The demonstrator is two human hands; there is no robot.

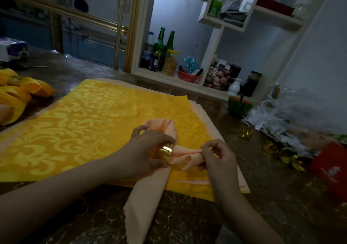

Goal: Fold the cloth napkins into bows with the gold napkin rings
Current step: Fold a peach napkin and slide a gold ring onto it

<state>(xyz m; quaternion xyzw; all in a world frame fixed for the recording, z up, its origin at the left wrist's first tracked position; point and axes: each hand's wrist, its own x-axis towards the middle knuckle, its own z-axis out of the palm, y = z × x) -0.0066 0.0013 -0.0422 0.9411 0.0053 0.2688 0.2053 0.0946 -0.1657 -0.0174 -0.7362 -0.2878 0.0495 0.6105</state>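
A peach cloth napkin [148, 193] lies folded on a stack of flat yellow patterned napkins [90, 123]. A gold napkin ring [166, 152] sits around its middle. My left hand [146, 149] grips the ring and the gathered cloth at it. My right hand [216, 157] pinches the peach fold that comes out of the ring to the right. One loop of the napkin fans out behind the ring and a long tail hangs toward me over the table edge.
Finished yellow bows with a gold ring [14, 80] lie at the far left. Loose gold rings [247, 132] and clear plastic wrappers [277, 116] are at the right beside a red box [332, 166]. A shelf with bottles [159, 50] stands behind.
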